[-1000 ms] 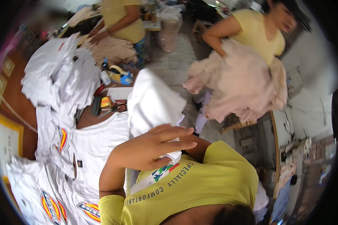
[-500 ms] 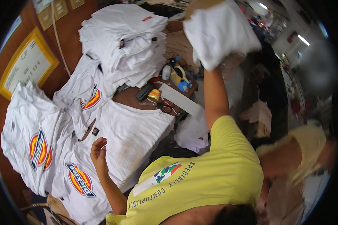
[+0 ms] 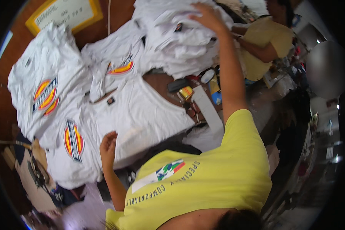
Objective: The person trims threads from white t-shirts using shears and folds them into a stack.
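Right hand (image 3: 211, 18) at the stack of white T-shirts (image 3: 168, 40)

The stack stands at the far side of the brown desk (image 3: 163, 85); the person's right arm reaches out to its top, fingers spread apart, though whether they press on the cloth cannot be told; the left hand (image 3: 108, 148) is beside the near edge of a flat-laid white T-shirt (image 3: 151, 113), its fingers loosely bent; farther left lies another pile of white T-shirts (image 3: 46, 73) with red-and-yellow prints; scissors (image 3: 191, 112), a long white strip (image 3: 207, 112) and a white bottle (image 3: 207, 76) lie near the stack; a co-worker (image 3: 262, 46) in yellow stands to its right.
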Motion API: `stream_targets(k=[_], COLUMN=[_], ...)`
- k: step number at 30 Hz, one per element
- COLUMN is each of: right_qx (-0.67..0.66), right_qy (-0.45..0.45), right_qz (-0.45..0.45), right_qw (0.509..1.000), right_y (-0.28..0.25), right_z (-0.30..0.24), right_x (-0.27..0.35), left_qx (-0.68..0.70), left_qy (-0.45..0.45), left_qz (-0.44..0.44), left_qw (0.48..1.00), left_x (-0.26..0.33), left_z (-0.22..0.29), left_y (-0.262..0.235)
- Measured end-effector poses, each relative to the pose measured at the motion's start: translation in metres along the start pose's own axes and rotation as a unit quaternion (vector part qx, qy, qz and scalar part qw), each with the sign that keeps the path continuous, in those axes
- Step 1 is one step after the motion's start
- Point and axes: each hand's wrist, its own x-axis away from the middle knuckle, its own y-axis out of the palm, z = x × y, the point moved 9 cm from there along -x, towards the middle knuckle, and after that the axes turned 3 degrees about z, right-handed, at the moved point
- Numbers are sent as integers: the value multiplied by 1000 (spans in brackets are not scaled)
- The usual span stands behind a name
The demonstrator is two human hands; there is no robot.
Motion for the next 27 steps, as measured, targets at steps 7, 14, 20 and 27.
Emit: stream_targets(k=[7,14,20,27], right_qx=[-482,-299,-325,-537], right_qy=[132,184,203,257], right_qz=[-175,-370,-323,-368], right_qw=[848,860,865,714], right_y=[-9,45,19,6], right_z=[-170,-213,-221,-222], right_x=[132,351,349,369], left_qx=[-480,-534,-459,-69], left_qy=[72,-16,-17,-127], left_qz=[217,248,367,397], left_qw=[847,808,809,907], left_x=[58,86,125,151], left_z=[-37,-51,-83,-192], left_y=[-99,-93,-96,-120])
